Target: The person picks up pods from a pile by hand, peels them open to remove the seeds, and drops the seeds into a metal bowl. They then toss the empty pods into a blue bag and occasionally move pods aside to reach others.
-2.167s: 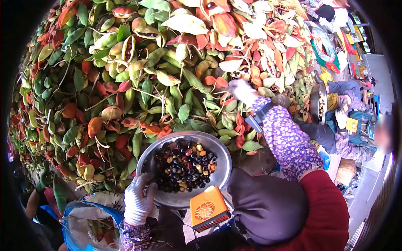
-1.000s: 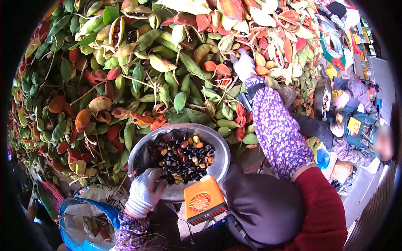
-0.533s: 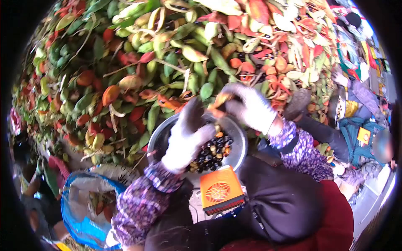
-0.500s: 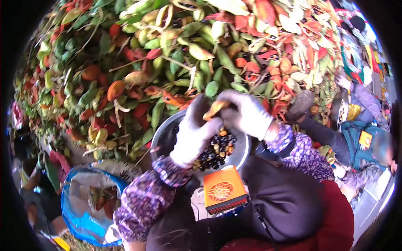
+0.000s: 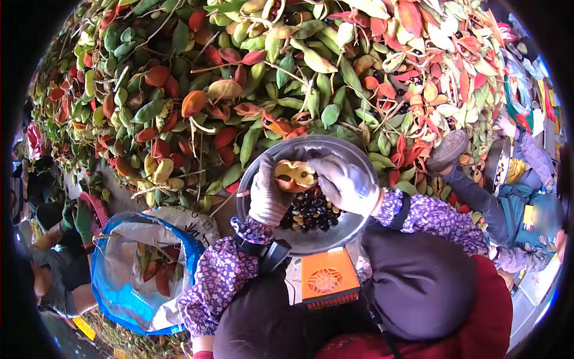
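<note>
A person's own two gloved hands meet over a round metal bowl at the centre of the view. The left hand and the right hand each have their grip clamped on a split-open pod, yellow inside with an orange rim, held just above the bowl. Dark, glossy seeds, with a few yellow and orange ones among them, lie in the bowl beneath the pod. There is no surface here: the bowl sits at the foot of a huge heap of pods in green, red and orange, which fills the view from 9 o'clock round to 2 o'clock. Paler, opened husks pile up toward 1 o'clock. At 6 o'clock, just below the bowl, is a small orange box with a round grille. At 8 o'clock a blue sack stands open with a few pods inside. At 3 o'clock another person sits beside a second metal bowl; what their hands are doing is hard to make out at the curved edge of the view. The setting looks outdoors, in bright daylight.
</note>
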The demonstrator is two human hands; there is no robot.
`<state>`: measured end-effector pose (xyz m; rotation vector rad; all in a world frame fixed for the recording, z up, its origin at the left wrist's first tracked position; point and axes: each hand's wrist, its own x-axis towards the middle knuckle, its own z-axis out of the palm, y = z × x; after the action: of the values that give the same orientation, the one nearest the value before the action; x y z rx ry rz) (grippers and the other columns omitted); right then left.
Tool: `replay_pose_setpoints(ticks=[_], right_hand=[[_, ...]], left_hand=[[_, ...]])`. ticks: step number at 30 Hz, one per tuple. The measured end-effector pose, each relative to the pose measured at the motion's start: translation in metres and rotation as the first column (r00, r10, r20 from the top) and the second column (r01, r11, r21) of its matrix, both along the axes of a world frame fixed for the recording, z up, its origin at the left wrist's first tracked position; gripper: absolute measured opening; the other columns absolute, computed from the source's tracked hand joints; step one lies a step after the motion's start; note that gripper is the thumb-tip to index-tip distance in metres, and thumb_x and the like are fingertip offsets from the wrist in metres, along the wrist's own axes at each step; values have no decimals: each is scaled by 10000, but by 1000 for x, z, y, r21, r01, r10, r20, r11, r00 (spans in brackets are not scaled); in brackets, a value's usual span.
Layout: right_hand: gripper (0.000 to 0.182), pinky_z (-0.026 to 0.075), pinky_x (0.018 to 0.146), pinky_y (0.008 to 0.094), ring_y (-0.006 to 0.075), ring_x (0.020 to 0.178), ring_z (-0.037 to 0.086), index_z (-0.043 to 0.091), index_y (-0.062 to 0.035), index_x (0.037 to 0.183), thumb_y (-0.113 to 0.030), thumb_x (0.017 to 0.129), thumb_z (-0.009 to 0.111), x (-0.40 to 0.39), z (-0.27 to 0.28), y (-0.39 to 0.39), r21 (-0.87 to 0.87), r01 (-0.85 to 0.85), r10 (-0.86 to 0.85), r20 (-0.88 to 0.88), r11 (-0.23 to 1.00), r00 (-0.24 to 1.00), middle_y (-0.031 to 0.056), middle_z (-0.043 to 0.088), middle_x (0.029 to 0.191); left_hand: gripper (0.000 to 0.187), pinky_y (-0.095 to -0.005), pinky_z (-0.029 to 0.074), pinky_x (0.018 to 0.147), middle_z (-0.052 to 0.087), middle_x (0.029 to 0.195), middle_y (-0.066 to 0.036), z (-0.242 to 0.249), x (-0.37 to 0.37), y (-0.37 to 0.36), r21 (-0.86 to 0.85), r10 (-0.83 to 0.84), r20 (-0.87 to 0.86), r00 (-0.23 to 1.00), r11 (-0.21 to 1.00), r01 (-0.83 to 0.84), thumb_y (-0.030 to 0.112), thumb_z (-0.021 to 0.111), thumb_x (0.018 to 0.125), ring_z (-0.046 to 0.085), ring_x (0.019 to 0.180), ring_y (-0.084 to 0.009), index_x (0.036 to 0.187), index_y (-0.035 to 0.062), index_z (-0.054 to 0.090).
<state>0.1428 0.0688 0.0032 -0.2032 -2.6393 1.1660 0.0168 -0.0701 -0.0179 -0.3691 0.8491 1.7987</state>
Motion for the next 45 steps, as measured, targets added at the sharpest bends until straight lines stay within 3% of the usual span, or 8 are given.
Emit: replay_pose_setpoints(ticks=[3,7,11,25,26,32,35,45], right_hand=[[451,530,658,456,356,761,642,490,-99,1286,-109,847,593,-1,22,-2,-76,-172,186,251,982,950,191,602,1003],[502,515,788,461,406,882,640,426,-97,1349,-213,879,561,-13,-27,-13,-311,-231,299,191,922,935,247,601,1145],[572,495,803,457,390,891,643,409,-94,1359,-236,846,618,-19,-24,-9,-530,-245,485,378,812,789,243,644,1008],[437,489,838,429,340,945,608,529,-60,1197,-235,827,682,11,-31,-13,-473,-172,328,268,864,906,154,568,1067],[456,497,814,449,358,968,599,538,-83,1221,-265,831,690,14,-15,-7,-428,-149,298,307,891,904,144,559,1069],[220,544,764,356,267,873,653,642,-24,1055,-150,874,639,34,11,100,-203,129,-135,-15,971,991,110,676,924],[212,509,566,255,141,632,635,639,7,1047,-137,926,540,52,-13,170,-440,743,-674,337,505,657,64,654,727],[392,438,447,351,206,488,580,643,30,736,-345,850,619,22,-100,251,202,533,-377,894,821,242,94,594,588]], left_hand=[[575,-371,505,902,622,1154,-121,-21,-2,-16,-78,-184,-263,947,983,169,505,412,987,610,1056,-244,1268,13,513],[297,-311,519,755,669,1034,-126,-25,1,-27,-422,-421,-906,-37,904,63,141,467,982,641,815,-213,1244,21,536],[418,-234,502,677,693,970,-64,-15,16,-14,-263,-138,-123,983,959,102,373,468,998,616,671,-136,1173,25,621],[536,-298,493,769,678,911,-82,-3,16,-1,-398,-389,-535,750,899,182,452,364,1011,626,811,-172,1025,-3,646],[533,-310,491,796,679,907,-92,2,10,0,-524,-479,-778,406,852,1,428,329,1016,630,817,-187,987,1,648],[245,-348,495,783,635,950,-135,-17,-8,-34,-374,-277,-699,660,927,-7,208,512,958,613,788,-247,1080,9,586],[213,-357,500,788,643,977,-152,-12,-8,-29,-340,-281,-677,681,939,50,138,529,933,629,804,-289,1089,6,589],[226,-274,461,773,652,847,-57,16,1,-11,-406,-379,-603,702,903,140,210,526,944,594,801,-142,896,9,619]])
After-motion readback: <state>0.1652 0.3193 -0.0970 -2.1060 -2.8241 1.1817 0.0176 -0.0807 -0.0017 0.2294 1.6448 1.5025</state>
